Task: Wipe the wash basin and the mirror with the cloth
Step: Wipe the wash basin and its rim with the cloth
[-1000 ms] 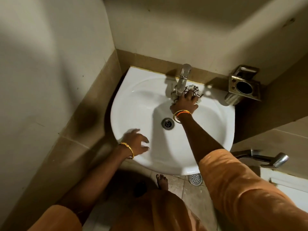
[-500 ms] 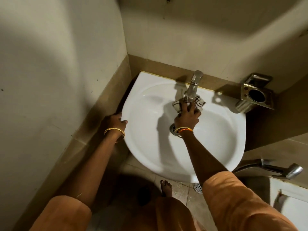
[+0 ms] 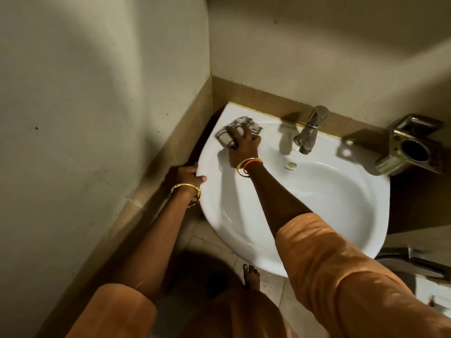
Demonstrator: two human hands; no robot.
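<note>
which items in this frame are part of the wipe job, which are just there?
In the job:
- cloth, pressed on the basin's back left corner
- wash basin
- right hand, on the cloth
- left hand, gripping the basin's left rim

Just there:
- tap
- metal wall holder
- metal fitting, lower right

No mirror in view.
</note>
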